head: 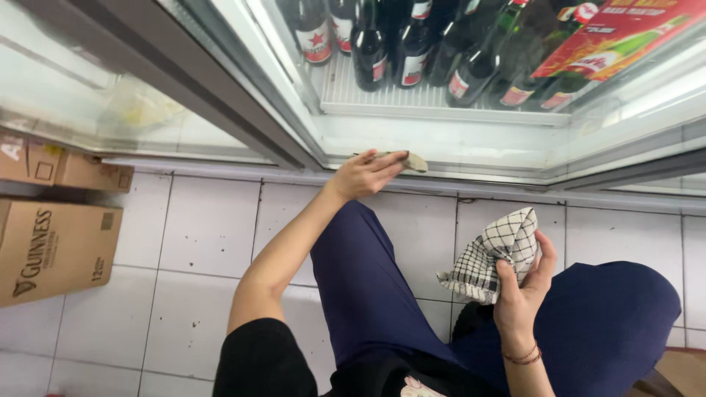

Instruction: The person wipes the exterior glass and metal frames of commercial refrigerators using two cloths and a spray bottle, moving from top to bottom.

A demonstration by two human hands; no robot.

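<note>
Nearest me at five o'clock, my right hand (pixel 523 283) grips a checked cloth (pixel 491 259) over my knee. At twelve o'clock, my left hand (pixel 362 175) pinches a small pad (pixel 409 160) against the fridge sill (pixel 456 140), below the bottles (pixel 412 44).

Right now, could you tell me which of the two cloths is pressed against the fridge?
The small beige cloth under the left hand, on the fridge's bottom frame; the checked cloth is in the right hand.
</note>
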